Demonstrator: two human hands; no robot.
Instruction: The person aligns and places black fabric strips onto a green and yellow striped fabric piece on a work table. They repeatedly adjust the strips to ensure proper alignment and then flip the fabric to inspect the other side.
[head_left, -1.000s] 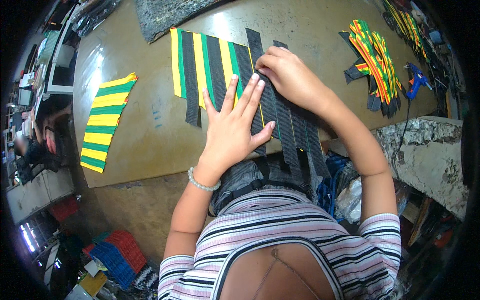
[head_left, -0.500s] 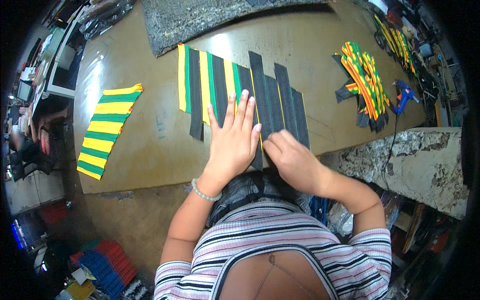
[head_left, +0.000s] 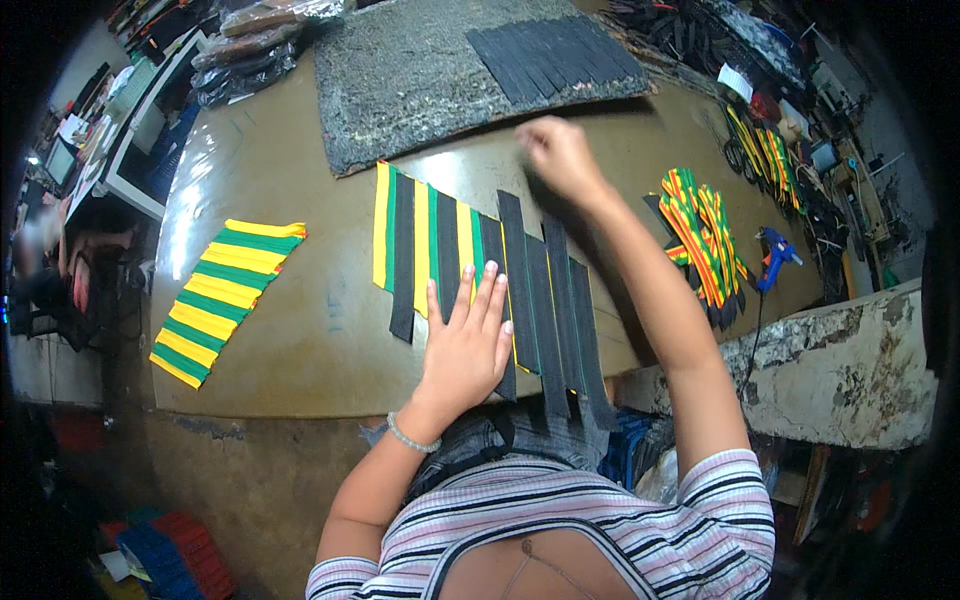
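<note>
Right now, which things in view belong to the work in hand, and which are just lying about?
Likely in the work:
yellow, green and black strips, under the left hand
black pieces on the grey board, near the right hand

Apparently lying about:
yellow-green striped piece
red-yellow-green bundle
blue glue gun
plastic-wrapped packages

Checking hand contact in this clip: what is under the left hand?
The left hand rests on black, yellow and green strips, visible beyond it and beside it; whatever the palm covers cannot be seen.
</note>
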